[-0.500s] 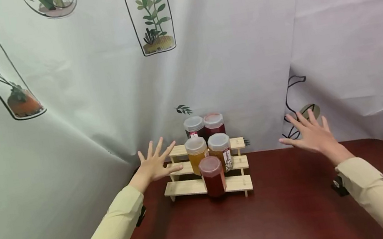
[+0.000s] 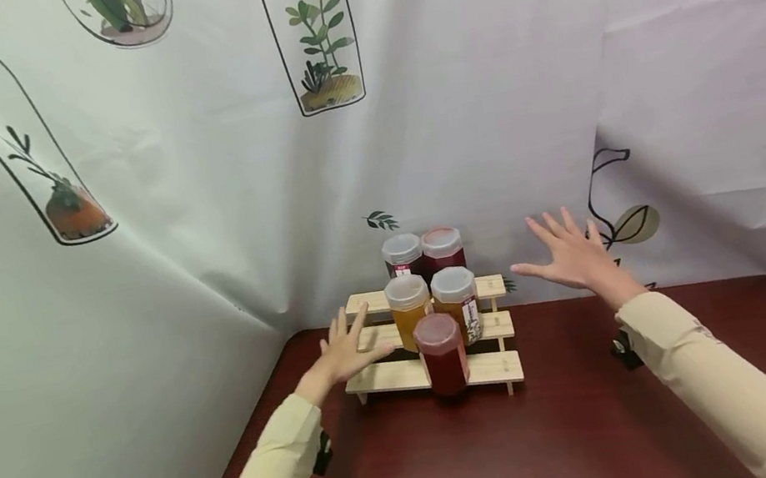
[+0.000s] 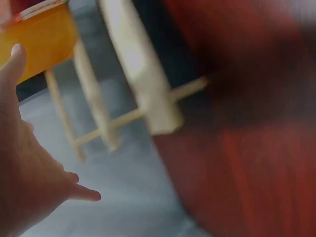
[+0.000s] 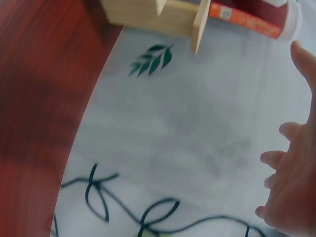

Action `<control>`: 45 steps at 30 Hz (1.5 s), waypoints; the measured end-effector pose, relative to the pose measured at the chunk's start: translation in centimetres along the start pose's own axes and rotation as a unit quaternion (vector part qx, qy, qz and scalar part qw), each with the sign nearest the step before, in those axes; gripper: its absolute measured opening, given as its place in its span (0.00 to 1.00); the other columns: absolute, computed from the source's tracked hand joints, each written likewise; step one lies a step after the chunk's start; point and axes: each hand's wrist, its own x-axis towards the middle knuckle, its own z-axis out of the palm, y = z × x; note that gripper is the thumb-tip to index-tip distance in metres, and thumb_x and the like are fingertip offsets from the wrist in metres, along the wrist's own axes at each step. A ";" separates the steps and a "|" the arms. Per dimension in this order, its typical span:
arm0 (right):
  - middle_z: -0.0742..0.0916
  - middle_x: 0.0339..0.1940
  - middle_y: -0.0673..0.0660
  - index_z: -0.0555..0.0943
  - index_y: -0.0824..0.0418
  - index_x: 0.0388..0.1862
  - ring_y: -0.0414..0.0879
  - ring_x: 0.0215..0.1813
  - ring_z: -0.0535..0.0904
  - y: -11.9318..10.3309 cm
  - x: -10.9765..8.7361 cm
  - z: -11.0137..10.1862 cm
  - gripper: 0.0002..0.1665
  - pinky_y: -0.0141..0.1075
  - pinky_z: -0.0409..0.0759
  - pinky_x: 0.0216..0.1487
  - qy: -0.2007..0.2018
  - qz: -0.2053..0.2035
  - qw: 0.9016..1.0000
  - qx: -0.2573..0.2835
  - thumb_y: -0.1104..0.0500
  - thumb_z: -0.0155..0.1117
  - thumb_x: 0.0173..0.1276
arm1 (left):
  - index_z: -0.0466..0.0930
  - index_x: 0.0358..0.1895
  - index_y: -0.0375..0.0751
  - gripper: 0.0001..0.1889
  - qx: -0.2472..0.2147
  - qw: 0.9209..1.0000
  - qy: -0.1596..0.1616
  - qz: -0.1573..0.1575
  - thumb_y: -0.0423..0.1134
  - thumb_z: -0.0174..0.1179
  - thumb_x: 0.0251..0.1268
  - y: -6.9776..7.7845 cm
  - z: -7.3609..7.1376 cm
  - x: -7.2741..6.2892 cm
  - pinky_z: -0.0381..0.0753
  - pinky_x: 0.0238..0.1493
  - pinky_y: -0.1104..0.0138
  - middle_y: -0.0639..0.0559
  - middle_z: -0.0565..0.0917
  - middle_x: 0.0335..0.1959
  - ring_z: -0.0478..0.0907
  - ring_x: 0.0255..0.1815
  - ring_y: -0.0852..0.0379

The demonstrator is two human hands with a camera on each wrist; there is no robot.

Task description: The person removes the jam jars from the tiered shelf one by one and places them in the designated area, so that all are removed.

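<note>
A three-step wooden stand point(image 2: 386, 376) holds several lidded jars. On its lowest step is a dark red jar point(image 2: 445, 364); behind it stand a yellow jar point(image 2: 410, 323) and an amber jar point(image 2: 458, 313) with a label. At the top are a dark jar point(image 2: 401, 251) and another red jar point(image 2: 444, 252), partly hidden. My left hand point(image 2: 343, 355) is spread beside the stand's left end, overlapping it in the head view, holding nothing. The right hand point(image 2: 571, 254), fingers also spread, hovers to the right of the stand, apart from it.
The stand sits at the back of a dark red table point(image 2: 466, 462). A pale printed cloth point(image 2: 482, 104) hangs behind the table and along its left side. Black devices are strapped under both wrists.
Both hands have moved inward toward the stand, the left one from the left and the right one from the right. The head view has shifted slightly; the jars stay put.
</note>
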 end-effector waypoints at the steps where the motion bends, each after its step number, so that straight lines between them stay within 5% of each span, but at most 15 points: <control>1: 0.52 0.79 0.71 0.47 0.56 0.81 0.71 0.79 0.35 -0.4 0.3 0.1 0.58 0.71 0.33 0.72 -0.001 0.000 1.000 0.004 0.25 0.50 0.64 | 0.37 0.80 0.54 0.53 -0.021 1.000 0.001 -0.004 0.68 0.57 0.59 0.0 0.8 0.1 0.39 0.69 0.28 0.32 0.30 0.79 0.31 0.78 0.28; 7: 0.52 0.80 0.69 0.45 0.56 0.81 0.69 0.80 0.35 -2.8 2.4 1.5 0.56 0.69 0.35 0.73 -0.028 -0.005 0.997 0.073 0.24 0.42 0.67 | 0.30 0.80 0.48 0.61 -0.159 0.986 0.031 -0.026 0.63 0.65 0.55 -0.2 4.4 -0.3 0.36 0.69 0.28 0.30 0.24 0.77 0.24 0.78 0.29; 13: 0.48 0.81 0.65 0.38 0.57 0.81 0.69 0.80 0.36 -4.6 4.3 2.2 0.55 0.68 0.36 0.74 -0.055 -0.008 0.981 0.186 0.28 0.43 0.70 | 0.32 0.80 0.48 0.68 -0.185 0.977 0.100 -0.023 0.61 0.74 0.44 -0.8 6.0 -0.3 0.32 0.70 0.30 0.29 0.28 0.78 0.22 0.77 0.29; 17: 0.44 0.81 0.65 0.30 0.56 0.80 0.68 0.80 0.40 -5.9 5.4 2.6 0.57 0.67 0.42 0.74 -0.065 -0.015 0.953 0.297 0.33 0.49 0.71 | 0.37 0.80 0.45 0.69 -0.168 0.976 0.137 -0.023 0.58 0.78 0.38 -1.5 7.6 -0.5 0.36 0.70 0.30 0.30 0.27 0.78 0.26 0.76 0.24; 20: 0.42 0.82 0.62 0.27 0.49 0.80 0.66 0.80 0.41 -7.0 6.0 3.2 0.58 0.67 0.46 0.74 -0.062 -0.015 0.932 0.357 0.36 0.53 0.70 | 0.42 0.79 0.40 0.70 -0.137 0.976 0.169 -0.011 0.57 0.80 0.33 -1.8 8.8 -0.6 0.48 0.67 0.31 0.29 0.31 0.78 0.40 0.76 0.22; 24: 0.42 0.82 0.58 0.30 0.41 0.80 0.64 0.81 0.41 -8.3 6.8 4.1 0.59 0.67 0.47 0.73 -0.047 -0.015 0.917 0.395 0.39 0.61 0.67 | 0.51 0.77 0.41 0.69 -0.067 0.975 0.211 -0.003 0.64 0.79 0.27 -1.9 10.1 -0.5 0.65 0.53 0.40 0.27 0.41 0.77 0.66 0.65 0.24; 27: 0.46 0.82 0.59 0.37 0.43 0.81 0.63 0.81 0.45 -9.0 7.5 4.8 0.60 0.66 0.49 0.74 -0.036 -0.019 0.909 0.414 0.42 0.66 0.64 | 0.57 0.75 0.45 0.66 -0.022 0.973 0.230 0.003 0.69 0.76 0.25 -2.1 11.0 -0.6 0.68 0.45 0.46 0.28 0.46 0.76 0.76 0.55 0.29; 34: 0.72 0.69 0.66 0.65 0.56 0.72 0.62 0.66 0.72 -9.0 7.6 6.8 0.43 0.52 0.72 0.66 -0.005 0.012 0.887 0.462 0.51 0.72 0.60 | 0.60 0.74 0.48 0.64 -0.001 0.976 0.220 0.007 0.73 0.73 0.26 -2.1 12.5 -1.0 0.70 0.48 0.42 0.29 0.48 0.76 0.77 0.53 0.32; 45: 0.75 0.65 0.65 0.70 0.59 0.63 0.59 0.65 0.72 -9.3 8.7 7.4 0.35 0.46 0.72 0.63 0.040 0.017 0.852 0.522 0.57 0.74 0.58 | 0.58 0.75 0.49 0.64 0.004 0.976 0.218 0.004 0.73 0.72 0.27 -2.4 11.2 -0.5 0.69 0.51 0.41 0.30 0.45 0.77 0.73 0.59 0.30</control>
